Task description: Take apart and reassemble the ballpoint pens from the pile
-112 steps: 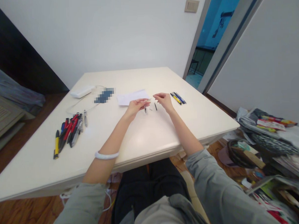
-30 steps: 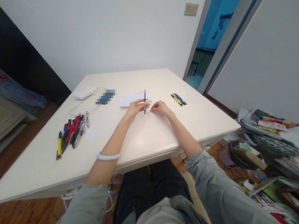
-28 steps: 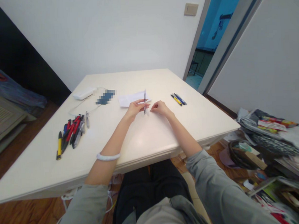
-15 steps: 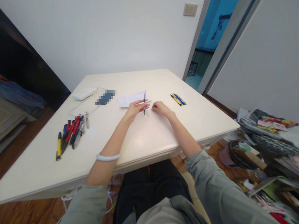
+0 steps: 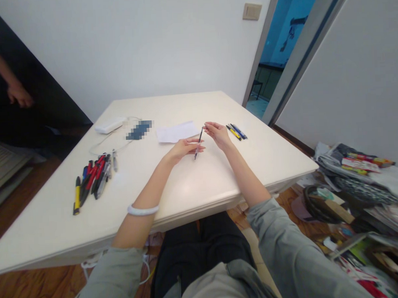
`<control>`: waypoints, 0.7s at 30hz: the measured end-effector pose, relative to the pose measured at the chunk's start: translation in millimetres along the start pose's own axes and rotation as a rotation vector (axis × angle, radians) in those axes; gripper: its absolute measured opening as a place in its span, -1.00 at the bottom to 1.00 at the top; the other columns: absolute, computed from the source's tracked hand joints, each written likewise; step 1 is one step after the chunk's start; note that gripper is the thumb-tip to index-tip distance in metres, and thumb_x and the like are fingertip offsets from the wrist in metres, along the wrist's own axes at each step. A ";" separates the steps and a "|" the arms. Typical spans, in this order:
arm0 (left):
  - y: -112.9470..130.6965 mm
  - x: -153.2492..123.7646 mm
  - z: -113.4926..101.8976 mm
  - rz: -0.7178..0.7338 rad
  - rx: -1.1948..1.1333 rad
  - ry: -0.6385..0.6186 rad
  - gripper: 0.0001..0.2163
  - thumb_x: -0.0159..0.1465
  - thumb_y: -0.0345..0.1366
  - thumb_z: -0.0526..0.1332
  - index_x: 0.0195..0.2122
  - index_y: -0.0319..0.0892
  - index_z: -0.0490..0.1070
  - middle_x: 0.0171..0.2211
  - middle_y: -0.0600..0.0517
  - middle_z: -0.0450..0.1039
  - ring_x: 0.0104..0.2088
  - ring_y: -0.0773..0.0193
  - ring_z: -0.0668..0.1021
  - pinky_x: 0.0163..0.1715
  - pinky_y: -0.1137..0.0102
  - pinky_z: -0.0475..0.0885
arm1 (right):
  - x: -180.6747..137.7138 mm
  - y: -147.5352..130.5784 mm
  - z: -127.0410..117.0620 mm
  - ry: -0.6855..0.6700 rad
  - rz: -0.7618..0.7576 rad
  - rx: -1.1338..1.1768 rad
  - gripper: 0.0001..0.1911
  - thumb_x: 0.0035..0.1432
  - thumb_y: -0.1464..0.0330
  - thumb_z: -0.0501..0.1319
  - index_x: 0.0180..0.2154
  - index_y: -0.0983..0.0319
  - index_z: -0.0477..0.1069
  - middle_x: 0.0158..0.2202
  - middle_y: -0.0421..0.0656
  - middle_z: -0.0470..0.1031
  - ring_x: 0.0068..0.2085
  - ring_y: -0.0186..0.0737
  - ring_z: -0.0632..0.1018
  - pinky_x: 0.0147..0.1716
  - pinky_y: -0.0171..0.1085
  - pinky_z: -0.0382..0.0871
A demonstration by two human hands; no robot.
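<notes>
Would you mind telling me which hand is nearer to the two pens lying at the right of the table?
The right hand is nearer, just left of the two pens. The left hand is farther left, holding a dark pen.

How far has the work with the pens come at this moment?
Done, it seems: a few pens lie apart on the right of the table. In hand: the left hand and right hand both hold one dark pen, tilted. Left: a pile of pens on the left.
</notes>
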State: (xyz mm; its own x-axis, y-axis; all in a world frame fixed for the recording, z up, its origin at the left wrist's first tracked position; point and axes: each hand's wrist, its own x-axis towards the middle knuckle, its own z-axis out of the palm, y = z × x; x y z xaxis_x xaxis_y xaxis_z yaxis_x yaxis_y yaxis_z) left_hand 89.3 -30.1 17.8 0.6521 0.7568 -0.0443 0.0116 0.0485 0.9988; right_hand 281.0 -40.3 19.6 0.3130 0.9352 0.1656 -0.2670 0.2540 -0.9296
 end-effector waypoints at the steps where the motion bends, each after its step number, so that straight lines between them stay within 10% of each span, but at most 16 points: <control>1: -0.2 0.2 -0.1 0.002 -0.003 -0.002 -0.64 0.12 -0.24 0.48 -0.07 -0.23 0.61 -0.21 -0.18 0.68 -0.18 0.10 0.69 0.08 0.17 0.48 | -0.2 -0.6 0.2 0.002 0.008 0.007 -0.85 0.10 0.34 0.42 -0.27 0.23 0.54 -0.33 -0.16 0.64 -0.31 -0.36 0.62 -0.19 -0.38 0.54; 21: -1.1 0.7 -0.4 -0.019 0.018 -0.002 -0.65 0.12 -0.26 0.48 -0.07 -0.23 0.60 -0.19 -0.21 0.67 -0.18 0.08 0.70 0.09 0.15 0.48 | -5.9 -3.5 3.7 -0.093 0.076 0.056 -0.80 0.14 0.24 0.43 -0.27 0.19 0.52 -0.25 -0.17 0.66 -0.26 -0.35 0.65 -0.20 -0.39 0.54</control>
State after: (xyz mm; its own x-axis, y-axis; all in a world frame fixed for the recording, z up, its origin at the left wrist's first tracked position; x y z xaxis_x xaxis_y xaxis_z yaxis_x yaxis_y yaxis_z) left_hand 89.4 -29.4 16.6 0.6533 0.7544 -0.0635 0.0378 0.0512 0.9980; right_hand 276.7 -45.9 23.1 0.2052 0.9703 0.1278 -0.3379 0.1928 -0.9212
